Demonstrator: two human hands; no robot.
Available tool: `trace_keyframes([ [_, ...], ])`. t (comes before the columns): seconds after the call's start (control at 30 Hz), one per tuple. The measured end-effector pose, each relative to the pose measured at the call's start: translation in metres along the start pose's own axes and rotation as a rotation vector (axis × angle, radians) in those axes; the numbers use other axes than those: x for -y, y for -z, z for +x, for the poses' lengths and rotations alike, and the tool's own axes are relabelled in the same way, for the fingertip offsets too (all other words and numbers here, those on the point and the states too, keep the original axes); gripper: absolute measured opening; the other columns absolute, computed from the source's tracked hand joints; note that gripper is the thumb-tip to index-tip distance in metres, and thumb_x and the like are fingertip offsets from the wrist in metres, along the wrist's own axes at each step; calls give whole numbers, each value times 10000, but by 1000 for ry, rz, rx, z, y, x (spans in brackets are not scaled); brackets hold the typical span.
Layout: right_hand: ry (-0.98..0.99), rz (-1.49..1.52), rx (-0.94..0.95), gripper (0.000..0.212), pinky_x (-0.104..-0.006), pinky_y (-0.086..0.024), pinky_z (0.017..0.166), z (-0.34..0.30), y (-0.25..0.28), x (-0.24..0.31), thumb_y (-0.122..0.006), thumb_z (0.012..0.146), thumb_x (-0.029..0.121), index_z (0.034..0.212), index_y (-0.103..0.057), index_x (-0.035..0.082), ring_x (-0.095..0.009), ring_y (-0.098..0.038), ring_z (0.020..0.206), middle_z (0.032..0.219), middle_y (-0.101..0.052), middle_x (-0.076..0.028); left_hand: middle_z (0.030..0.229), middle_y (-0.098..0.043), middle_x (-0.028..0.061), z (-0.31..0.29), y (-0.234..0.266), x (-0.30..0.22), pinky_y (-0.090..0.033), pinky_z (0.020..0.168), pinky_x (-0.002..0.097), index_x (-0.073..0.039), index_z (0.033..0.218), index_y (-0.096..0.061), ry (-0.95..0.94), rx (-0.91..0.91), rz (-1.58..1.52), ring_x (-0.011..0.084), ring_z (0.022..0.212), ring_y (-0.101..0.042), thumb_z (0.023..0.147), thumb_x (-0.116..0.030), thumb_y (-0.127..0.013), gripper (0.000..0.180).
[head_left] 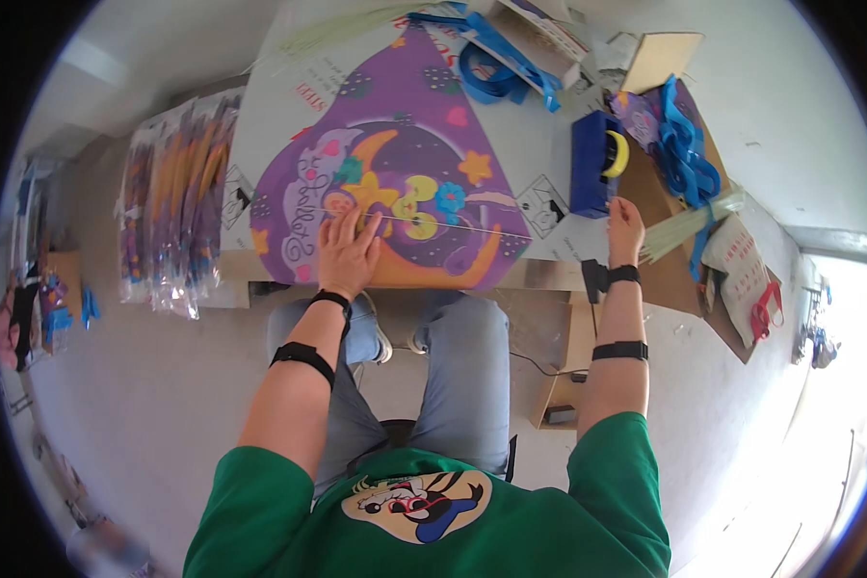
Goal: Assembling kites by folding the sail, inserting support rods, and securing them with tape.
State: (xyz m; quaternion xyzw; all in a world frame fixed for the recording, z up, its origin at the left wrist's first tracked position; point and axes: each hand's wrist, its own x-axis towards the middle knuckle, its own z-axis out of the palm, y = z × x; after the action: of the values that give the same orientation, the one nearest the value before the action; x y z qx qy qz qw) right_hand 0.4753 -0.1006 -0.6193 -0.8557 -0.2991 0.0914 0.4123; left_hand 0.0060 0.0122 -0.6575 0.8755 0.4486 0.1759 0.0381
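Note:
A purple kite [409, 101], printed with a crescent moon, stars and a cartoon animal, lies flat on the table. A thin white rod [472, 227] runs across its lower part. My left hand [348, 252] rests on the kite with fingers spread, its fingertips at the rod. To the right stands a blue tape dispenser [588, 159] with a yellow-cored roll [616, 154]. At the dispenser's near end, the fingers of my right hand [625, 233] are drawn together; whatever they pinch is too small or clear to make out.
Plastic-bagged printed pieces [178, 202] hang off the table's left side. Blue ribbon [486, 77] lies by an open box [539, 43] at the back. A cardboard box [679, 275] at right carries more blue ribbon, pale thin strips [689, 226] and red-handled scissors [766, 310].

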Motion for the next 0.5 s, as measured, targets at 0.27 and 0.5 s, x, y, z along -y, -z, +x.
trace_keyframes([
  [0.27,-152,104,94,228,-220,-439,592,-9,3,18,-582,941,251,1112,-649,116,-64,-528,704,853,-607,29,1323,-477,100,-4,3,0,-293,1056,499,-220,1278,-565,15,-9,-34,276,1259,-421,863,-265,-582,418],
  [0.5,-146,215,71,172,-194,-392,531,-9,1,13,-607,930,206,1043,-664,89,-39,-474,608,784,-603,40,1321,-478,98,-2,6,0,-305,1049,498,-215,1277,-562,13,-2,-66,274,1247,-434,861,-260,-588,418],
])
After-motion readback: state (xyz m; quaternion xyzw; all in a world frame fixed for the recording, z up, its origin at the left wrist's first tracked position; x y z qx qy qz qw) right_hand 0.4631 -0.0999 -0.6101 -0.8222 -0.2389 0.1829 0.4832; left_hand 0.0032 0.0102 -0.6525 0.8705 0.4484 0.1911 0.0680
